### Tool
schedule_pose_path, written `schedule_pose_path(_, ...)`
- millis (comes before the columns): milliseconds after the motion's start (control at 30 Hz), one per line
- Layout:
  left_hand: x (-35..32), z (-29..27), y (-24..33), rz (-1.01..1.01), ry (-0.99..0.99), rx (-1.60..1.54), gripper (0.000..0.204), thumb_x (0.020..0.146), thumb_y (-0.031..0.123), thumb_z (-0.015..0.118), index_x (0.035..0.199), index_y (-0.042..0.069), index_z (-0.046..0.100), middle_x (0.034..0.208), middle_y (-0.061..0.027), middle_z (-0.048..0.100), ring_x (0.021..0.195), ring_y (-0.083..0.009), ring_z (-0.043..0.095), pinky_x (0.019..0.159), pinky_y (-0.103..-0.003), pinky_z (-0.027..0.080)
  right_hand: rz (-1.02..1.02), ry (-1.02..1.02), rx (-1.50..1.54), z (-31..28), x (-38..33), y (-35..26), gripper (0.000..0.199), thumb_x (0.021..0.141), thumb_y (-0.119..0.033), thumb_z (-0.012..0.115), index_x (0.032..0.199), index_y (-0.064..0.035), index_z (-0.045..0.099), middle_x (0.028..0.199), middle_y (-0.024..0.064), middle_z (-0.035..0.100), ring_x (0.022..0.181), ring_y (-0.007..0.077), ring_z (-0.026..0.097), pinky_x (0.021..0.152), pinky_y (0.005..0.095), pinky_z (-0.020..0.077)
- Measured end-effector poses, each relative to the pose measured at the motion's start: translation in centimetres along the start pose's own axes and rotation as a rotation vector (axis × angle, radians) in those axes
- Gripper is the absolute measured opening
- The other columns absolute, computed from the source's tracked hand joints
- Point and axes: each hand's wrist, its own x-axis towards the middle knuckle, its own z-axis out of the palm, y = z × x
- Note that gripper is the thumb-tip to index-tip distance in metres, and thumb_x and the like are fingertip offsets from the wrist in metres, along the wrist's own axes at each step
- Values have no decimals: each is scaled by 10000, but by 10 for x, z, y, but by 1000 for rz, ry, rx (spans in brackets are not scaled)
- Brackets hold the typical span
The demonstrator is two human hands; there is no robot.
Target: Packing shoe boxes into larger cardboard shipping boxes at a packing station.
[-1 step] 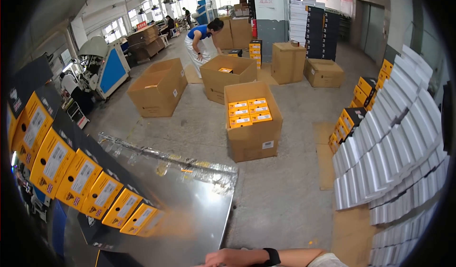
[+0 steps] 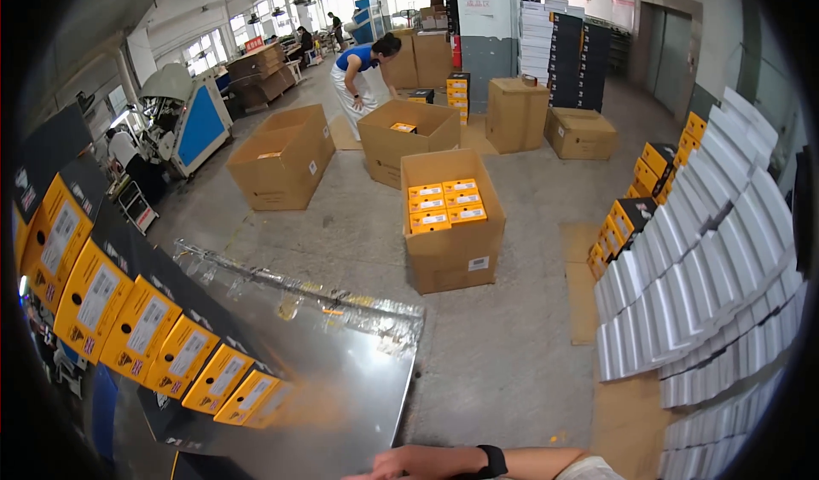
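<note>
Along the lower edge my right hand [image 2: 409, 462] comes in with a dark band on its wrist. Only its back and part of a finger show; the other fingers are cut off by the frame, and I cannot see whether they grip anything. My left hand is out of view. Nearest to the right hand is the corner of a shiny metal-topped table [image 2: 363, 369]. On that table's left side stands a leaning row of orange-and-black shoe boxes [image 2: 141, 326], their labelled ends facing me. A dark box [image 2: 209, 465] lies partly in view at the bottom.
Ahead on the floor stands an open carton [image 2: 452, 262] holding several orange shoe boxes. Two more open cartons [image 2: 281, 160] stand behind, with a bending person [image 2: 358, 79] beside one. Stacked white box lids or trays [image 2: 691, 301] rise on the right. A machine [image 2: 200, 122] stands far left.
The view has shifted very slightly. My right hand and the objects otherwise look the same.
</note>
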Motion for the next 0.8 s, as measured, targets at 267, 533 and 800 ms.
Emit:
schedule_pose_path(267, 124, 50, 112, 8, -162, -173, 234, 900, 198, 553, 847, -6, 655, 722, -1, 604, 666, -89, 526, 611, -228, 417, 175, 371, -71, -134, -43, -8, 139, 834, -195, 626, 869, -62, 648, 797, 125, 610, 757, 301, 579, 640, 374, 448)
schedule_pose_path(533, 374, 114, 139, -32, -385, -254, 175, 905, 148, 551, 894, 9, 657, 782, -36, 630, 703, -111, 570, 658, -249, 451, 301, 638, -291, -337, -86, 67, 110, 830, -147, 637, 875, -47, 647, 791, 118, 614, 737, 291, 596, 618, 344, 462)
schedule_pose_path(800, 581, 236, 270, 11, -774, -207, 166, 893, 180, 605, 925, 24, 651, 779, 14, 602, 715, -62, 537, 678, -217, 442, 519, 794, -231, -565, -169, 62, 93, 818, -85, 654, 900, -43, 657, 822, 84, 624, 749, 221, 611, 660, 297, 489)
